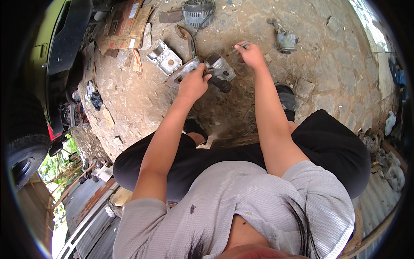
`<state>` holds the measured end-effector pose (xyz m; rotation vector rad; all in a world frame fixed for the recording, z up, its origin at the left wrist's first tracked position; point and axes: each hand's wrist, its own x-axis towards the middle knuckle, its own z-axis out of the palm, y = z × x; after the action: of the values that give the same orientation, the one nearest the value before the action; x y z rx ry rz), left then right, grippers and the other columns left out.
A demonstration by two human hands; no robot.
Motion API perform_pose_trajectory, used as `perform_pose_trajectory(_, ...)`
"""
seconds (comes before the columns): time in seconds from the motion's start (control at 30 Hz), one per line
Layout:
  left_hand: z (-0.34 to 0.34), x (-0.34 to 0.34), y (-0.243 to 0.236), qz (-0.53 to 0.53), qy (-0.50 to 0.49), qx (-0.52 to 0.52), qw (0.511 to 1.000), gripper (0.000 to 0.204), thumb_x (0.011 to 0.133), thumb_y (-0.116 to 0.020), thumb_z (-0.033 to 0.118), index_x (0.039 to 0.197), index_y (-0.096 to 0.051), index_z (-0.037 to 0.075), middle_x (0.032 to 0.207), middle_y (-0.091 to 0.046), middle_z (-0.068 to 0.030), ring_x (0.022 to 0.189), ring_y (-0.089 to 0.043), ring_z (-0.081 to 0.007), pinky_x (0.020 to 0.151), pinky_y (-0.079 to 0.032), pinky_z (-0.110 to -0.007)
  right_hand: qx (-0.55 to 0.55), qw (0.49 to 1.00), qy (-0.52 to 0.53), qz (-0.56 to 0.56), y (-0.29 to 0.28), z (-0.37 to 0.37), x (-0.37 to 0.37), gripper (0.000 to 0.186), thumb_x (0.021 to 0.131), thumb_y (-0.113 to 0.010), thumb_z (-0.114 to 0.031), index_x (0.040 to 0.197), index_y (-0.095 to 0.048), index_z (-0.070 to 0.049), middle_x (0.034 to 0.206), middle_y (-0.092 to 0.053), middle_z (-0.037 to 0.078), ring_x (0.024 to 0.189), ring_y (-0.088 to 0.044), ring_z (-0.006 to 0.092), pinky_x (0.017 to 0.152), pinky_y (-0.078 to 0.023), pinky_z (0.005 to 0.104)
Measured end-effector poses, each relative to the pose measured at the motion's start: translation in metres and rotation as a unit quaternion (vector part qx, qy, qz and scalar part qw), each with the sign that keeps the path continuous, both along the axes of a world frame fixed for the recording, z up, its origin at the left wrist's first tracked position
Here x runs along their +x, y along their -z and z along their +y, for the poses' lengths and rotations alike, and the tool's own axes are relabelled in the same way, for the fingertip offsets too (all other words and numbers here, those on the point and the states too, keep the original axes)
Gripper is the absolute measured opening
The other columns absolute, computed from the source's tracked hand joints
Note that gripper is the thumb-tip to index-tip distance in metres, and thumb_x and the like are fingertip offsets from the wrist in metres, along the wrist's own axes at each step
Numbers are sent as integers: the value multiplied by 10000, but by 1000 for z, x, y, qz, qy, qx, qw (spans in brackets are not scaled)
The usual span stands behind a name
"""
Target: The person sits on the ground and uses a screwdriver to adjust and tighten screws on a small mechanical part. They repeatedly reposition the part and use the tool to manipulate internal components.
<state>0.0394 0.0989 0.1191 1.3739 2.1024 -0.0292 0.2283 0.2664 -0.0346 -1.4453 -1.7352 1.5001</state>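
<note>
My left hand [194,84] is closed around a dark tool with a black rounded handle end [221,84], low over the ground. Beside it lie a silvery metal housing [222,68] and a flat metal plate [177,79], partly covered by my hand. Just beyond is a pale cast-metal cover [165,58] with a round hole. A dark cord [193,41] runs away from near my left hand. My right hand [250,55] pinches a slim grey metal rod [242,46], apart from the metal parts; its exact kind is unclear.
A round finned motor part [198,14] sits at the far side. Another small metal part [286,42] lies to the right. Flattened cardboard [123,26] and a vehicle with a tyre [27,157] are at the left. A shoe [285,100] is near my right forearm.
</note>
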Motion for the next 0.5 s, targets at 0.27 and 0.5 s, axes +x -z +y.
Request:
perform_pose_trajectory(0.27,1,1,-3,-8,-6,-4,1000,289,1045,-626,309,1235,-561,102,1119,-743,-212,1097,-683,-445,879,-527,-570,6,997,75,5,0,-9,-9,225,960,-741,-320,1088,-802,-146,916,-799,65,848,-753,240,802,-554,342)
perform_pose_trajectory(0.5,-2,-1,3,-6,1,15,1000,279,1043,-628,309,1221,-565,104,1115,-740,-218,1083,-683,-454,871,-527,-576,-12,999,44,-5,-16,-8,-8,245,959,-746,-318,1075,-797,-108,898,-797,65,820,-740,220,765,-547,345)
